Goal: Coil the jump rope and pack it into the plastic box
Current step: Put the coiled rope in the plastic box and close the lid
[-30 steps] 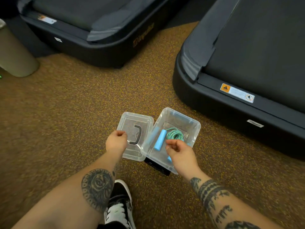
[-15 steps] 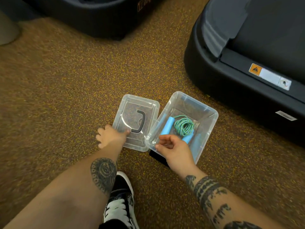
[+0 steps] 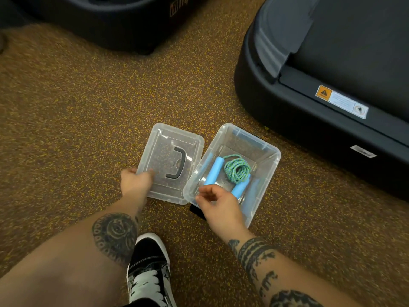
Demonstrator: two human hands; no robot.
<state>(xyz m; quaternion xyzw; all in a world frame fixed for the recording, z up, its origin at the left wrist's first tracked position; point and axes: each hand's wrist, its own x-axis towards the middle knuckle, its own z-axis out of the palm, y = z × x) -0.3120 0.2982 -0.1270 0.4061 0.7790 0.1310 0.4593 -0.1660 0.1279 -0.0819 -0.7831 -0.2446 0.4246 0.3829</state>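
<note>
the rope [image 3: 236, 170] lies coiled in the clear box [image 3: 269, 161] on the floor [image 3: 88, 111], its two blue handles [image 3: 213, 171] beside the coil. the right hand [image 3: 218, 207] hovers at the box's near rim, fingers loosely curled, grip on nothing. the left hand [image 3: 136, 182] pinches the near corner of the lid [image 3: 159, 142] (black handle showing through it), which lies just left of the box. a shoe [image 3: 150, 269] stands below
</note>
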